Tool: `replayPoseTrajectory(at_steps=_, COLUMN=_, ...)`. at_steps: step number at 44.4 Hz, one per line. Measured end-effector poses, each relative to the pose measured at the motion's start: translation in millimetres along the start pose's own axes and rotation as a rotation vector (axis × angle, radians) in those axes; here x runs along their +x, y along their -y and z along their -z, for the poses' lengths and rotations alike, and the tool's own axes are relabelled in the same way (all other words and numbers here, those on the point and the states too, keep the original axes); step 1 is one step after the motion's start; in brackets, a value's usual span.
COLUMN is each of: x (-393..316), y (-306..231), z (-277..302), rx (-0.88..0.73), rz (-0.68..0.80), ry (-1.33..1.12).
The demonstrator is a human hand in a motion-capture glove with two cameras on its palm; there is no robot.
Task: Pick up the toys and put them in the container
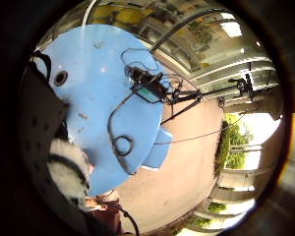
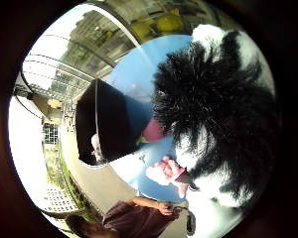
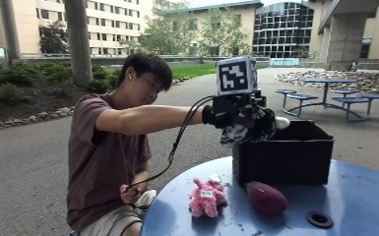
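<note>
Above the near rim of the black container (image 3: 286, 158), the gloved right hand (image 3: 241, 120) was held out at the end of a straight arm, its fingers curled round a black-and-white plush toy (image 3: 248, 130) that hung partly over the container's edge. That container was set on a round blue table (image 3: 359, 196), open at the top. Two more toys were left on the tabletop in front of it: a pink plush animal (image 3: 206, 196) standing just beside a dark purple oval toy (image 3: 266, 197), the latter lying close to the container's front wall. A small black ring (image 3: 319, 219) was seen flat on the table nearer the edge. From the thumb-side palm view, the toy's long black fur (image 2: 213, 104) filled much of the frame, with the container (image 2: 107, 124) and the pink animal (image 2: 166, 173) beyond it. From the little-finger side, a white furry part of the toy (image 1: 66, 169) was seen against the glove, over the blue tabletop (image 1: 98, 83).
</note>
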State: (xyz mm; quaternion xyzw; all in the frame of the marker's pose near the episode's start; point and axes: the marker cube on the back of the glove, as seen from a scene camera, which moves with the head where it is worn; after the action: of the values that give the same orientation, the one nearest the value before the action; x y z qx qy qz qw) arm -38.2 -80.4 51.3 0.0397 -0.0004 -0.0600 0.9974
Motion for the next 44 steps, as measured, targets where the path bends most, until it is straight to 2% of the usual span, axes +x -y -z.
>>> replayPoseTrajectory(at_steps=6, x=-36, y=3, z=70, rx=0.092, rz=0.034, ry=-0.006)
replayPoseTrajectory(at_steps=14, x=-129, y=10, z=112, rx=0.123, rz=0.133, ry=0.045)
replayPoseTrajectory(at_steps=19, x=-196, y=15, z=106, rx=0.107, rz=0.295, ry=0.039)
replayPoseTrajectory(at_steps=31, x=-345, y=18, z=62, rx=0.004, rz=0.458, ry=0.072)
replayPoseTrajectory(at_steps=34, x=-363, y=21, z=55, rx=-0.004, rz=0.418, ry=0.056)
replayPoseTrajectory(at_steps=37, x=-374, y=31, z=48, rx=0.000, rz=0.217, ry=-0.029)
replayPoseTrajectory(at_steps=38, x=-380, y=31, z=48, rx=-0.001, rz=0.214, ry=-0.017)
replayPoseTrajectory(at_steps=41, x=-404, y=22, z=49, rx=-0.007, rz=0.416, ry=0.084)
replayPoseTrajectory(at_steps=44, x=-411, y=19, z=46, rx=-0.016, rz=0.480, ry=0.090)
